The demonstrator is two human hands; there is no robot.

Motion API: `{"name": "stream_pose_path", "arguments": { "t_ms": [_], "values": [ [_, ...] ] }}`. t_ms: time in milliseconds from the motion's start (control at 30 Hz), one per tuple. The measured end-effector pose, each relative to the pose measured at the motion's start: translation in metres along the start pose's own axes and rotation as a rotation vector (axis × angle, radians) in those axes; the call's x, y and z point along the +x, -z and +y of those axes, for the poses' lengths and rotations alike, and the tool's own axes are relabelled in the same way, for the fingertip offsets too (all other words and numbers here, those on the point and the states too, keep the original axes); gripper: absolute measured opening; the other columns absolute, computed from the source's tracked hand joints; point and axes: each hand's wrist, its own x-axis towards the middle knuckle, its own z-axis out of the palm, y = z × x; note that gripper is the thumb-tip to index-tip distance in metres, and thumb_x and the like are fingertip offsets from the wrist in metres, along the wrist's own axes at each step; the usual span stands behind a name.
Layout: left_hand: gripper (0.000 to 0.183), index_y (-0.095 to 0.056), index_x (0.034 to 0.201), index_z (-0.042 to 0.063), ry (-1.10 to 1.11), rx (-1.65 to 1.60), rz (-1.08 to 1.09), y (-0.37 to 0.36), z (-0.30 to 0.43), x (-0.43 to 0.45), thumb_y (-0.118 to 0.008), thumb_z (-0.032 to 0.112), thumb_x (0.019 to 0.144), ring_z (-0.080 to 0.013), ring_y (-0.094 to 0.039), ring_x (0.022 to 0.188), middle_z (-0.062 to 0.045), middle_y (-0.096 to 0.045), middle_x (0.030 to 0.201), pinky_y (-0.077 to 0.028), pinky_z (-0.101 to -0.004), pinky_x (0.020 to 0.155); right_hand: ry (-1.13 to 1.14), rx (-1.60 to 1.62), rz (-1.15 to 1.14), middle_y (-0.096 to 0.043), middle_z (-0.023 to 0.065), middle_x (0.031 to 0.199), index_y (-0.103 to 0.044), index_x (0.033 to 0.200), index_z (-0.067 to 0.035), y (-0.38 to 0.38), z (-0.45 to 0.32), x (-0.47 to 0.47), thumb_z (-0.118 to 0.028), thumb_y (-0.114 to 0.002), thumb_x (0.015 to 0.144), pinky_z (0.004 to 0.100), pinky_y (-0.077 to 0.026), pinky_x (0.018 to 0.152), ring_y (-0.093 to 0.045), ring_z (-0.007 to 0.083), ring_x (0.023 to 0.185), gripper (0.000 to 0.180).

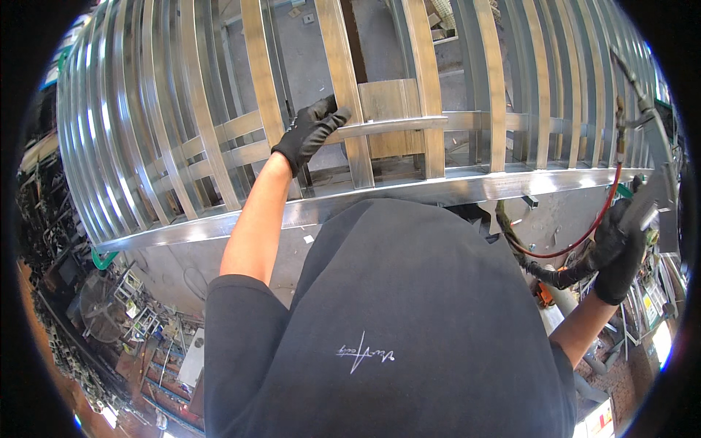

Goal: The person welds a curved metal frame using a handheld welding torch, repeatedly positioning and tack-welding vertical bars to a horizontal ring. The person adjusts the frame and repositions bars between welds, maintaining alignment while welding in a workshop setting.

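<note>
A large frame of parallel metal bars (339, 60) spans the view before me, with a shiny edge rail (471, 186) near my body. My left hand (315, 128), in a black glove, is at the left end of a short metal strip (394, 126) that lies across the bars; whether the fingers grip it is unclear. Under the strip is a brownish flat plate (390, 98) between two bars. At the far right my right hand (613, 235), also gloved in black, is at a black cable; its fingers are partly hidden by a blurred grey metal part.
A red hose (594, 232) curves beside my right hand up to a torch-like metal tool (635, 90) at the right. A round fan (103, 306) and piled metal pieces stand at lower left. More metal stock (624, 323) lies at lower right.
</note>
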Motion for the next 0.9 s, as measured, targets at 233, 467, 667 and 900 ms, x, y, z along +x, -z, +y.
{"name": "stream_pose_path", "arguments": {
  "t_ms": [233,467,667,900],
  "values": [
    [0.086,-0.051,0.159,0.002,-0.137,-0.123,-0.066,-0.006,0.004,-0.008,-0.080,0.053,0.096,-0.0249,-0.063,0.125,-0.012,-0.069,0.139,-0.047,-0.0370,0.112,-0.132,-0.081,-0.447,-0.067,0.0102,0.091,-0.064,0.114,-0.003,-0.100,0.039,0.007,-0.048,-0.077,0.096,0.0314,-0.052,0.056,-0.067,0.0168,0.071,0.050],
    [0.105,-0.045,0.161,-0.001,-0.090,0.034,-0.053,-0.002,-0.008,-0.005,-0.089,0.057,0.084,-0.0280,-0.061,0.133,-0.020,-0.065,0.147,-0.048,-0.0427,0.115,-0.485,-0.039,-0.566,-0.063,0.0209,0.150,-0.052,0.157,-0.002,-0.031,0.040,0.028,-0.025,-0.078,0.097,0.0476,-0.051,0.115,-0.065,0.0299,0.136,0.069],
    [0.101,-0.047,0.162,0.004,-0.122,-0.018,-0.058,-0.004,-0.012,-0.004,-0.088,0.056,0.086,-0.0293,-0.058,0.138,-0.016,-0.063,0.150,-0.046,-0.0431,0.118,-0.343,-0.730,-1.164,-0.058,0.0271,0.155,-0.047,0.162,-0.001,-0.123,0.011,0.073,-0.046,-0.076,0.097,0.0544,-0.043,0.120,-0.057,0.0380,0.144,0.085],
    [0.104,-0.047,0.162,0.006,-0.133,-0.008,-0.060,-0.003,-0.014,-0.001,-0.089,0.060,0.083,-0.0317,-0.057,0.142,-0.017,-0.061,0.154,-0.044,-0.0466,0.121,-0.736,-0.858,-1.016,-0.061,0.0271,0.149,-0.044,0.165,-0.008,-0.180,0.037,0.080,-0.052,-0.066,0.099,0.0574,-0.048,0.118,-0.061,0.0422,0.138,0.082]
  ]
}}
